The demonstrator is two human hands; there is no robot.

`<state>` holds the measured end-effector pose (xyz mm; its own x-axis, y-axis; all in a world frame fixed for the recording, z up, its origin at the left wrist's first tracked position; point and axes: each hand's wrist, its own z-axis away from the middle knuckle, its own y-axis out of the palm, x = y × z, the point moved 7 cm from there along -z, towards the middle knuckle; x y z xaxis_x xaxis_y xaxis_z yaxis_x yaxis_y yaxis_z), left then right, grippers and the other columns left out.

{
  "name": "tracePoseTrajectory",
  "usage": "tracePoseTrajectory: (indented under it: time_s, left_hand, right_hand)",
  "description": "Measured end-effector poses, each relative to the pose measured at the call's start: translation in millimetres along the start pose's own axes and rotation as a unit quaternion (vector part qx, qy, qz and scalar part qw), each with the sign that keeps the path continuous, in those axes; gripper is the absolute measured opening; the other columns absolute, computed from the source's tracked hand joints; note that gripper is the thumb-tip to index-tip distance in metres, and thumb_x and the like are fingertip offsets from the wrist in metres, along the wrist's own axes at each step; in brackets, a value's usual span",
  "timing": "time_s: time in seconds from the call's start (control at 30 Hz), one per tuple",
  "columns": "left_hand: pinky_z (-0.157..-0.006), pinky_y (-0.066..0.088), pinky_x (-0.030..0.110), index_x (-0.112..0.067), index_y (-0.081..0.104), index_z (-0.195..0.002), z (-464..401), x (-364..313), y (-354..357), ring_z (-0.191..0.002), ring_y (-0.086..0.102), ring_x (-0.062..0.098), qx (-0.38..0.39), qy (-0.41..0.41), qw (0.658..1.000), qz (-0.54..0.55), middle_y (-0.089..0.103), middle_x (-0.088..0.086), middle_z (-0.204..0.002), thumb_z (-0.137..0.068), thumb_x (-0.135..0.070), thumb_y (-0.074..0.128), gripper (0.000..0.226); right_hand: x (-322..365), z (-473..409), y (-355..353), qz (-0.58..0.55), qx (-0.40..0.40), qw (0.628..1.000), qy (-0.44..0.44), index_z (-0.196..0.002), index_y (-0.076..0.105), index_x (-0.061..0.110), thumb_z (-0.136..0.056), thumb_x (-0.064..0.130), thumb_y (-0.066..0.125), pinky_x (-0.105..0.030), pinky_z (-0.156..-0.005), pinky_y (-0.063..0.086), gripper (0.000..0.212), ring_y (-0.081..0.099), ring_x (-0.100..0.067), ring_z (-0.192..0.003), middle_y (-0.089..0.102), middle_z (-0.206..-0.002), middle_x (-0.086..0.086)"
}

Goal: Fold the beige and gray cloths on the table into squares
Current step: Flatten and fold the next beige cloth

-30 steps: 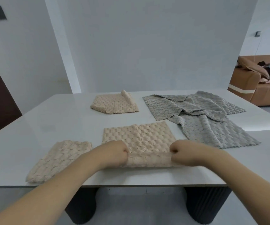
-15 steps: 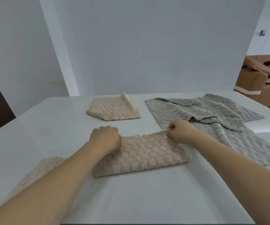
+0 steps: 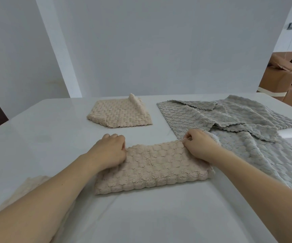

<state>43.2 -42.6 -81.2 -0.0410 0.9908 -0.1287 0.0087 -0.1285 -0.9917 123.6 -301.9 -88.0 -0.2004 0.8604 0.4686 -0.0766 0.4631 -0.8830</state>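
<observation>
One beige cloth lies half hidden under the left forearm.

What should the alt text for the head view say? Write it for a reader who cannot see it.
Two bare hands, left hand and right hand, grip the far corners of a beige cloth folded in half on a white table. Beyond lie a folded beige cloth and unfolded gray cloths.

Both hands, left hand and right hand, carried the beige cloth's near edge away to its far edge, doubling it into a strip beside the gray cloths.
</observation>
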Motion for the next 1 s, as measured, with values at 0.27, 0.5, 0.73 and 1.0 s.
tracePoseTrajectory:
  time_s: [0.27,0.5,0.73,1.0]
  left_hand:
    - [-0.063,0.040,0.032,-0.022,0.042,-0.090,3,5,7,-0.077,0.053,0.015,0.030,-0.011,0.996,0.082,0.056,-0.002,-0.089,-0.100,-0.026,0.034,0.013]
    - [-0.070,0.042,0.033,-0.018,0.048,-0.075,7,-3,0,-0.076,0.053,0.014,0.015,0.018,1.000,0.010,0.058,-0.001,-0.080,-0.103,-0.046,0.026,0.046]
    - [-0.074,0.044,0.034,-0.018,0.056,-0.080,10,0,0,-0.078,0.057,0.017,0.009,0.006,0.993,-0.120,0.061,-0.004,-0.081,-0.100,-0.059,0.015,0.060]
    - [-0.078,0.043,0.034,-0.020,0.052,-0.075,5,-15,1,-0.079,0.059,0.022,-0.053,0.027,0.976,-0.210,0.067,0.000,-0.087,-0.101,-0.055,0.017,0.056]
  right_hand:
    - [-2,7,1,-0.006,0.078,0.996,0.029,-0.100,0.053,0.011,-0.096,0.028,0.042,-0.032,-0.071,0.038,0.021,0.052,-0.022,-0.090,0.056,-0.107,-0.007]
    - [-1,15,-9,-0.153,0.086,0.984,0.014,-0.104,0.054,0.023,-0.096,0.016,0.044,-0.029,-0.054,0.040,0.015,0.051,-0.015,-0.054,0.057,-0.072,-0.004]
    - [-6,8,-8,-0.228,0.070,0.968,0.075,-0.092,0.062,0.012,-0.096,0.004,0.037,-0.030,-0.052,0.038,0.027,0.046,-0.019,-0.055,0.054,-0.062,-0.005]
    - [-3,7,-10,-0.154,0.068,0.984,0.059,-0.082,0.050,0.009,-0.095,0.012,0.033,-0.030,-0.054,0.033,0.021,0.040,-0.020,-0.061,0.043,-0.071,-0.005]
